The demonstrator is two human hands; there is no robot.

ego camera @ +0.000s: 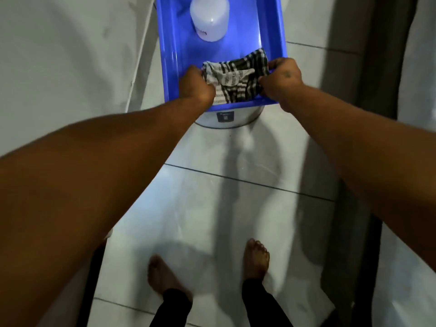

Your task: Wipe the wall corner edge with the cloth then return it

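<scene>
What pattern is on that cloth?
Dark and pale checked cloth, clearest in the head view.

Little legible writing in view

The white bottle (209, 17) standing in the blue tray (169, 55) carries dark reddish lettering near its lower edge, of which only the ending "MS" can be made out (the rest is blurred). The dark blue label (225, 117) on the metal container (245, 116) under the tray bears a small pale word and a mark below it, both too small to read.
</scene>
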